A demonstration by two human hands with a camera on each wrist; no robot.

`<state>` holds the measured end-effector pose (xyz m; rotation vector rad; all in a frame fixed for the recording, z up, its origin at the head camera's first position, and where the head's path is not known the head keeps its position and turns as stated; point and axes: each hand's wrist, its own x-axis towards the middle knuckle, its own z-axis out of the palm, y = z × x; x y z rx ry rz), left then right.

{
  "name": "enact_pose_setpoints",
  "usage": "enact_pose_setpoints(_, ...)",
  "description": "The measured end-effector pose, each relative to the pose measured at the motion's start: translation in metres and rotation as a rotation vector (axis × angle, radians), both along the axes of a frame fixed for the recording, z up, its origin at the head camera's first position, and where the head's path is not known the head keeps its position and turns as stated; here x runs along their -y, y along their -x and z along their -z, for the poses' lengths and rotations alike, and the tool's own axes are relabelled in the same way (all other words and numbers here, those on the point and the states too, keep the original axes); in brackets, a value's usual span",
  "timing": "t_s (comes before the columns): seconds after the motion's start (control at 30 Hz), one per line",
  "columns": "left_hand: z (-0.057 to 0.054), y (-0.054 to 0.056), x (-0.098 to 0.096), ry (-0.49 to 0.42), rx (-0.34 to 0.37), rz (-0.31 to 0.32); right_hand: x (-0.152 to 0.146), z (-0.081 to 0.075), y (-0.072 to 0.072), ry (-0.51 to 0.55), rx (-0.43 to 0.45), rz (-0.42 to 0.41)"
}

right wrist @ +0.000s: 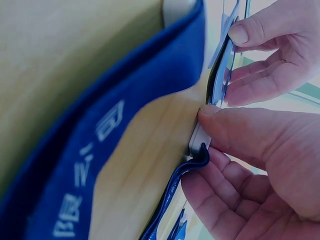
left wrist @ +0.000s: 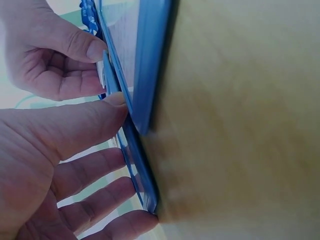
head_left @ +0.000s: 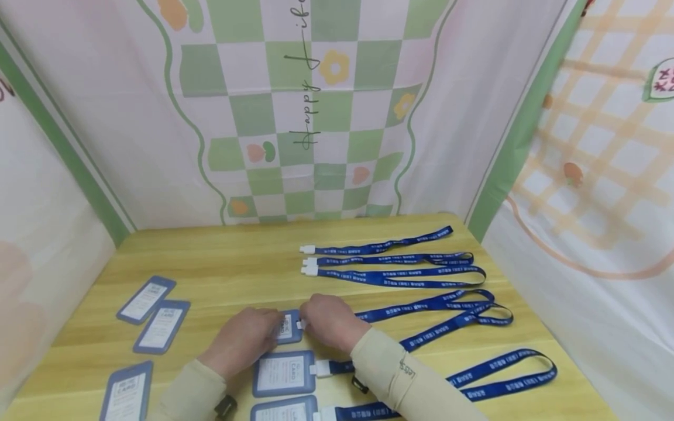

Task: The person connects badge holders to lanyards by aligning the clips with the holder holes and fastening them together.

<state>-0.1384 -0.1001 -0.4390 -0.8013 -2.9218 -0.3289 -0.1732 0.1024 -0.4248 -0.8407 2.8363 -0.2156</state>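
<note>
My left hand (head_left: 244, 339) grips a blue-framed badge holder (head_left: 288, 328) by its edges, thumb on the near side and fingers on the far side. At the holder's right end, my right hand (head_left: 333, 320) pinches the white plastic clip (right wrist: 200, 139) of a blue lanyard (head_left: 408, 308). In the right wrist view the clip lies right at the holder's end, partly hidden by the thumb. Closer to me lie two more badge holders (head_left: 284, 374) (head_left: 284, 409), each joined to a lanyard by a white clip (head_left: 323, 368).
Three lanyards (head_left: 389, 275) lie across the back of the wooden table (head_left: 226, 257), white clips to the left. Three loose badge holders (head_left: 146, 299) (head_left: 161, 327) (head_left: 126, 393) rest at the left. Patterned cloth (head_left: 289, 117) hangs behind and along both sides.
</note>
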Motion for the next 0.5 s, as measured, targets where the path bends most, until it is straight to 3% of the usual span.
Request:
enact_pose_setpoints(0.27,-0.0001,0.0005,-0.0002,0.009,-0.018,0.015,-0.0045,-0.0036,-0.0002,0.015,0.043,0.034)
enact_pose_setpoints(0.5,-0.0005,-0.0004,-0.0016,0.006,0.026,-0.003,-0.0069,-0.0004,-0.0005,0.017,0.048,0.039)
